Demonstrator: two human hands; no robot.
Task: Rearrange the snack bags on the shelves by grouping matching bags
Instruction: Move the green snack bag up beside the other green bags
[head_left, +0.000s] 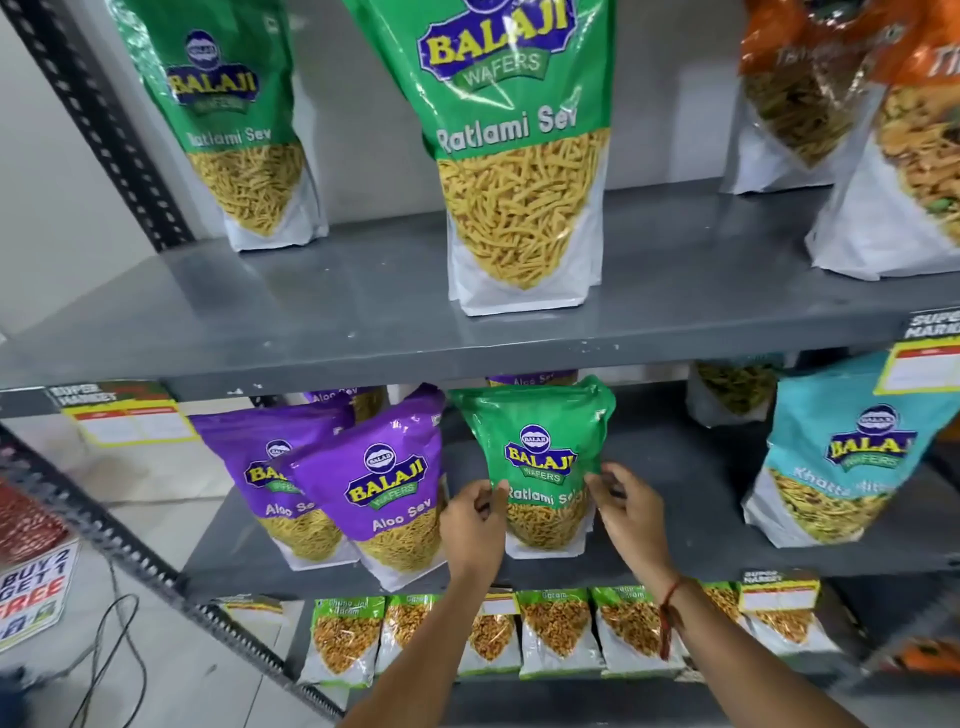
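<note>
A green Ratlami Sev bag (537, 441) stands upright on the middle shelf (675, 556). My left hand (475, 519) grips its left edge and my right hand (631, 506) grips its right edge. To its left lean two purple Aloo Sev bags (379, 478), with more purple ones behind. On the upper shelf (363, 332) stand two more green Ratlami Sev bags, a large one (519, 156) in the middle and another (234, 119) at the left.
Orange bags (841, 104) stand at the upper right. A teal Khatta Mitha bag (841, 457) sits at the middle right. Several small green-topped packets (556, 634) line the lowest shelf. Price tags hang on the shelf edges. A slotted steel upright (130, 551) and cables are at the left.
</note>
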